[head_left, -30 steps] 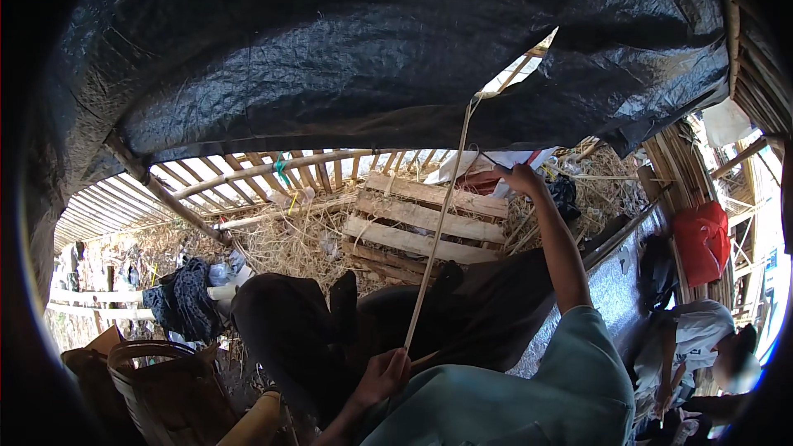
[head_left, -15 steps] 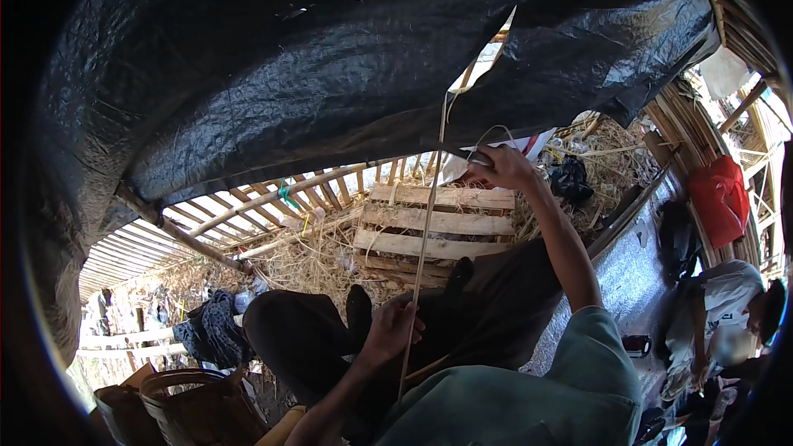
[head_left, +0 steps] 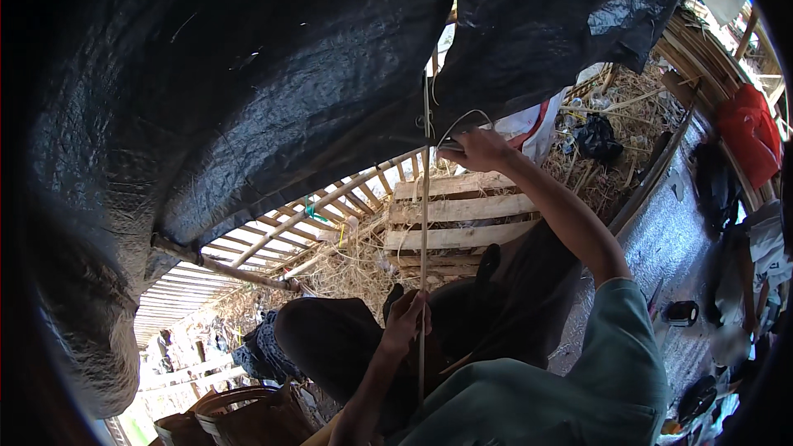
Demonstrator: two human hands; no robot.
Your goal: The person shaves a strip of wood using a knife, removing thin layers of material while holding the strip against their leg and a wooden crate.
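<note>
A long, thin bamboo strip [head_left: 424, 223] runs nearly upright in front of me, its lower end reaching my lap. My left hand [head_left: 404, 320] is closed around its lower part, above my dark trousers. Higher up, my right hand [head_left: 479, 151] grips what looks like a knife [head_left: 451, 147], its dark blade mostly lost against the black sheet and lying close to the strip. A thin pale curl [head_left: 467, 114] arches above the right hand.
A torn black plastic sheet [head_left: 273, 107] hangs overhead. Beyond my knees are a wooden slat crate [head_left: 462, 210] and straw. Woven baskets [head_left: 252, 413] stand lower left. A red bag [head_left: 750, 136] hangs right, above a person in light clothing [head_left: 768, 244].
My view has shifted, so the surroundings sit differently. The strip stands more upright. My right hand remains by its upper part with the knife, and my left hand still holds it below.
</note>
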